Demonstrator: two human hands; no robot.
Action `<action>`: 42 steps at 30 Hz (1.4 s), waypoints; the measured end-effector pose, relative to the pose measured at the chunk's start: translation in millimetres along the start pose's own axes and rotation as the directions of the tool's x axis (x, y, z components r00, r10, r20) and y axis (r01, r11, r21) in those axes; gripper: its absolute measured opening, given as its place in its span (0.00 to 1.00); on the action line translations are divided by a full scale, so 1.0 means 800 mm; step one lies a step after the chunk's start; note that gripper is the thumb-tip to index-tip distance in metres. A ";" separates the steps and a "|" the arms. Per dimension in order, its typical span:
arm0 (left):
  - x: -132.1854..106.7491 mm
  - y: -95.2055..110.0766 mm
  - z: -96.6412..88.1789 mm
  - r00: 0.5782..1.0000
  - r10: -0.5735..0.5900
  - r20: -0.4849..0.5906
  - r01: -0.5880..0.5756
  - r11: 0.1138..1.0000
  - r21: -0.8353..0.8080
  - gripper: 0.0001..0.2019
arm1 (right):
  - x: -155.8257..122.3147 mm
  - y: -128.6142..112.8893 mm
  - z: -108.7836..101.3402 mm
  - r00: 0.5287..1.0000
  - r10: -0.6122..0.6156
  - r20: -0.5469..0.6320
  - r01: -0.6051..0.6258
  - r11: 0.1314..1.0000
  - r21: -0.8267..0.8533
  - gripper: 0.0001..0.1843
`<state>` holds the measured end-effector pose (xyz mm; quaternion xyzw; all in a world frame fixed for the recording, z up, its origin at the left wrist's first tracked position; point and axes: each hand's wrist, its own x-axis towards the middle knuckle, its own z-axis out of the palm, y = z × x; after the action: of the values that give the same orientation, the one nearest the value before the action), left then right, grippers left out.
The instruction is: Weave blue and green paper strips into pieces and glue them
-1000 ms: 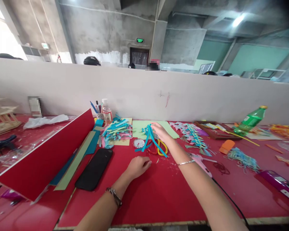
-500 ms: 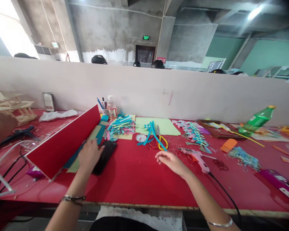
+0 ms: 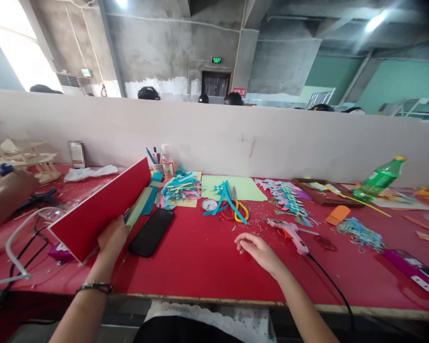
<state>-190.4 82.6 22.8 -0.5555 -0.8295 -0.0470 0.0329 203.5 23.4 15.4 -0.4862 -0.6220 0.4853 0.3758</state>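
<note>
My left hand [image 3: 113, 234] is closed low beside a standing red board [image 3: 103, 205]. Its curled fingers meet the near end of the long green and blue paper strips [image 3: 140, 206]; the fingertips are mostly hidden. A black phone [image 3: 152, 232] lies just right of that hand. Over the red tabletop my right hand [image 3: 253, 247] is loosely curled, fingers apart, holding nothing. Beyond it are scissors [image 3: 241, 212] with red and yellow handles, partly under a blue woven paper piece [image 3: 221, 191]. A pink glue gun [image 3: 293, 236] lies to its right.
Cut paper strips [image 3: 181, 188] are heaped behind the phone, near a plastic bottle [image 3: 168, 164]. Woven paper pieces [image 3: 284, 197] lie right of a pale green sheet [image 3: 236, 186]. A green bottle [image 3: 381, 178] leans at right. Another person's hand [image 3: 16, 186] is at far left.
My left hand has moved left and down, from above the paper strips to their near end, and its fingers have curled. The near strip ends have shifted. My right hand has barely moved.
</note>
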 end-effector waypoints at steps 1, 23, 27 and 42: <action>-0.001 -0.001 -0.001 1.000 0.008 -0.012 -0.008 1.000 0.003 0.15 | -0.001 0.001 0.000 1.000 0.000 -0.008 0.000 1.000 0.004 0.12; 0.009 -0.003 0.006 0.999 0.017 0.050 -0.018 1.000 0.022 0.19 | -0.025 0.037 0.002 0.973 -0.013 -0.231 0.033 0.996 0.080 0.18; 0.004 -0.003 0.000 0.999 0.034 0.003 -0.034 0.999 -0.019 0.19 | -0.028 0.035 0.002 0.970 -0.018 -0.243 0.037 0.997 0.073 0.17; -0.157 0.133 -0.046 0.435 0.887 -0.157 -0.881 0.455 0.127 0.10 | -0.043 0.005 0.058 0.723 -0.632 -0.279 0.260 0.623 -0.738 0.22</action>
<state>-44.4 3.3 50.7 -0.8983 -0.4100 -0.0677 0.1430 169.0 -20.5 -0.2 -0.5177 -0.7299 -0.0266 0.4456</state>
